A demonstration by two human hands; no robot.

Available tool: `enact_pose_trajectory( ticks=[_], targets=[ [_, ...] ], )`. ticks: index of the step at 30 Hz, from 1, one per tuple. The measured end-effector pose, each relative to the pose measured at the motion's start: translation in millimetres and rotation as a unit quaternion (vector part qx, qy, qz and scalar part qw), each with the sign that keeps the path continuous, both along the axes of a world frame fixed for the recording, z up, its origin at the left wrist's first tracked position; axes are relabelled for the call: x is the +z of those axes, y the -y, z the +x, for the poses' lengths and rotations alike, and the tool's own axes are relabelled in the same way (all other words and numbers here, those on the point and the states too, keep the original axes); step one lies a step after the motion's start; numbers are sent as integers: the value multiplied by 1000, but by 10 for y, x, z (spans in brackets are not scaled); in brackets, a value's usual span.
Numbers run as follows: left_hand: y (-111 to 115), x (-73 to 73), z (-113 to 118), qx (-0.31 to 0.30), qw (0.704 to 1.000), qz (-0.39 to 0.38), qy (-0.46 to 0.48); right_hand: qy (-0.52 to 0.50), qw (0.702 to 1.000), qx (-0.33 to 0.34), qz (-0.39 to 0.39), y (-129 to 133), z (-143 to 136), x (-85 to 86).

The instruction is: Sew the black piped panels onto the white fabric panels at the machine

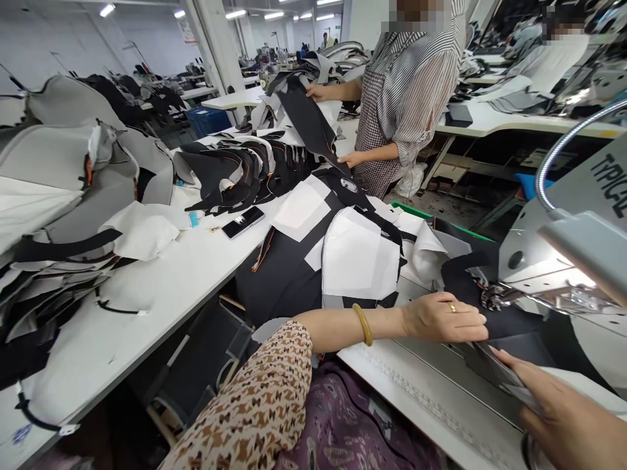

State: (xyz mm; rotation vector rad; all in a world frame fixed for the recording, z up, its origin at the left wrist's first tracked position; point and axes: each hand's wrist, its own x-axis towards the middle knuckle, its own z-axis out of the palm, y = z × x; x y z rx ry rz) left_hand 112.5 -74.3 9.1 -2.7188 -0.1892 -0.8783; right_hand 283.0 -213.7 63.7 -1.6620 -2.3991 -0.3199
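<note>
A sewing machine (pixel 582 215) with a lit lamp stands at the right, black fabric (pixel 524 329) lying under its presser foot. My left hand (pixel 448 318), with a ring and a bangle at the wrist, is closed on the near edge of that fabric, just left of the foot. At the lower right, my right hand (pixel 558 398) holds the folded dark edge between thumb and fingers. White backing pieces (pixel 360 258) on black fabric lie to the left of my left hand.
A phone (pixel 243 222) rests on the white table (pixel 161 287), beside stacked dark pieces (pixel 230 173). Grey padded pieces (pixel 78 163) are heaped at the left. Across the table a person in a striped shirt (pixel 411 85) holds a dark piece (pixel 308 121). A green bin edge (pixel 441 222) shows behind.
</note>
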Motion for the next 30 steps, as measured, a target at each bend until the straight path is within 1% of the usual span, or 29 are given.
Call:
enact_pose_trajectory(
  ticks=[4, 7, 13, 17, 19, 23, 26, 28, 30],
  targets=[
    [4, -14, -7, 0, 1000, -6, 0, -30, 998, 31, 51, -43, -223, 164],
    [8, -17, -14, 0, 1000, -8, 8, -29, 997, 40, 58, -48, -277, 205],
    [-2, -49, -1, -2, 1000, -3, 20, -18, 998, 22, 53, -31, -224, 153],
    [-12, -90, 17, -3, 1000, 0, 13, 21, 1000, -3, 5, 23, -139, 90],
    [-12, -105, 26, -4, 1000, 2, 16, 49, 999, -2, -6, 45, -96, 61],
    [-3, -101, 31, -3, 999, 5, 36, 107, 993, 14, 38, 44, -87, 65],
    [5, -78, 24, -1, 999, 4, 37, 125, 989, 27, 76, 25, -128, 94],
    [7, -64, 18, 2, 1000, 1, 25, 121, 989, 27, 81, 22, -136, 90],
    [8, -58, 12, 6, 1000, -3, 9, 100, 993, 13, 60, 28, -118, 65]
  ],
)
